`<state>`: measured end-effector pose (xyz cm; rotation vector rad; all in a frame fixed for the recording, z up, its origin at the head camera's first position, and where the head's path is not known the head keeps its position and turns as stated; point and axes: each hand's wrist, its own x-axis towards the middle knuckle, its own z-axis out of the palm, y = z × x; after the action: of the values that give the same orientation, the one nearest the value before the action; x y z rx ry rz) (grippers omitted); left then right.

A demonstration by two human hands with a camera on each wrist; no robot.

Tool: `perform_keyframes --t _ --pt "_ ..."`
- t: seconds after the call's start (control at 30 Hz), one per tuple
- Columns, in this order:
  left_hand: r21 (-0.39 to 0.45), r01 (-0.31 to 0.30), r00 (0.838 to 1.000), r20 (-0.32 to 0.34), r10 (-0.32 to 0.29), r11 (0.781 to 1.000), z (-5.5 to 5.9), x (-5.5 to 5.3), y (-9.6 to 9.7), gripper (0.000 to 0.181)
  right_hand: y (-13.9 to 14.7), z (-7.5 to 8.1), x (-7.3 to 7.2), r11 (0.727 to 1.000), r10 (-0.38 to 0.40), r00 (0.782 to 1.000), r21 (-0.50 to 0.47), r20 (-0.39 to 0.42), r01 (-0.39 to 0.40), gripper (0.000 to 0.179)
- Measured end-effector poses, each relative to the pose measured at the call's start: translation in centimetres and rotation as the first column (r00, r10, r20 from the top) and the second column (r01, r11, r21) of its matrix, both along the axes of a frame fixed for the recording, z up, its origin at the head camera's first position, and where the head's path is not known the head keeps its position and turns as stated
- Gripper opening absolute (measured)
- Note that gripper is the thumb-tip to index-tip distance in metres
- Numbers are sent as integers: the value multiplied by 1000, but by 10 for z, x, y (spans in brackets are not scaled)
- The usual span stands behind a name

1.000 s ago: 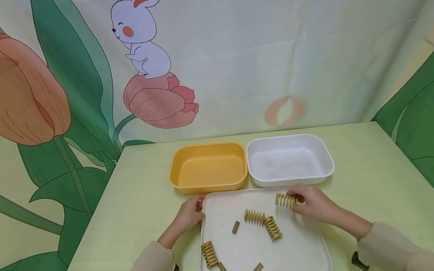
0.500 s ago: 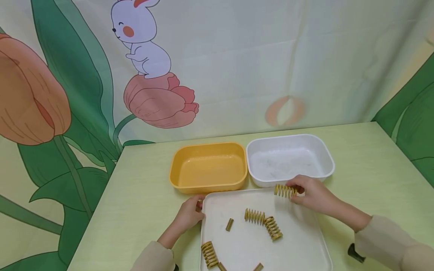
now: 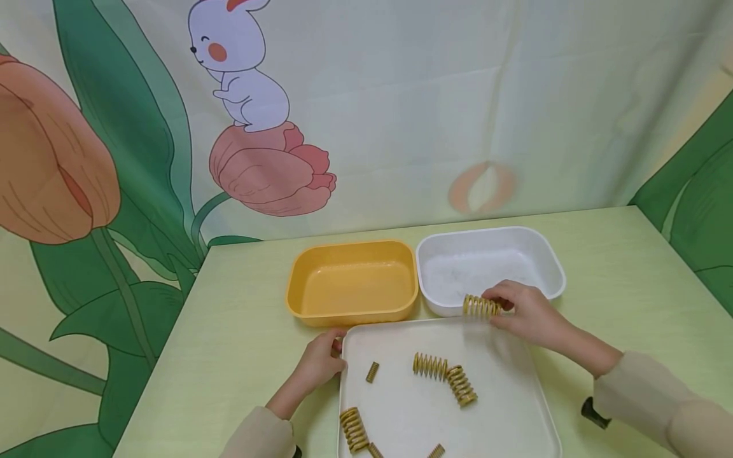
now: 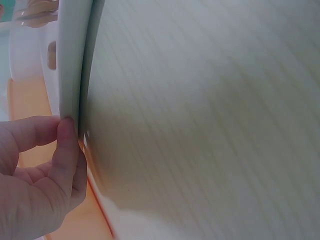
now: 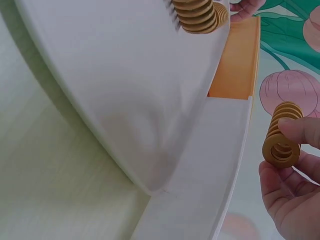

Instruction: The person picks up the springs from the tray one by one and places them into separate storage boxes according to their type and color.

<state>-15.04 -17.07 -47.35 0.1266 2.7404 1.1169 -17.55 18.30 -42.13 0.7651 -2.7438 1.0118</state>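
A large yellow coil spring (image 3: 480, 306) is pinched between the thumb and fingers of my right hand (image 3: 529, 315). It hangs over the far edge of the white tray (image 3: 492, 420), by the white bin's front rim. My left hand (image 3: 317, 362) grips the tray's left edge near its far corner; in the left wrist view, thumb and finger (image 4: 30, 132) pinch the rim. Two large springs touch near the tray's middle, one lying sideways (image 3: 431, 366), the other slanted (image 3: 461, 386). Another large spring (image 3: 354, 430) lies at the left edge. Small springs lie far left (image 3: 372, 372) and near the front (image 3: 437, 451).
A yellow bin (image 3: 352, 316) and a white bin (image 3: 550, 267) stand side by side behind the tray. Pale green table surface (image 3: 613, 273) surrounds them. A printed curtain (image 3: 389, 114) with a rabbit and tulips hangs behind the table.
My right hand has lifted the large spring up and away toward the white bin. One small spring has shifted left and slightly away across the tray. My left hand has stayed put.
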Motion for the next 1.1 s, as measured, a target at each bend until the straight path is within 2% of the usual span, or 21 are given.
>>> perform_keyframes --t 0.53,0.87,1.1 --pt "1 2 1000 -3 -2 1000 2 1 0 50 -4 -2 -23 1000 -26 999 -12 -46 25 27" --pt "36 -18 1000 21 17 999 2 1 1 50 -5 -4 -35 999 -42 999 5 -13 42 27" --pt "33 -22 1000 13 22 999 1 1 1 49 -5 -6 -43 999 -44 999 5 -6 44 27"
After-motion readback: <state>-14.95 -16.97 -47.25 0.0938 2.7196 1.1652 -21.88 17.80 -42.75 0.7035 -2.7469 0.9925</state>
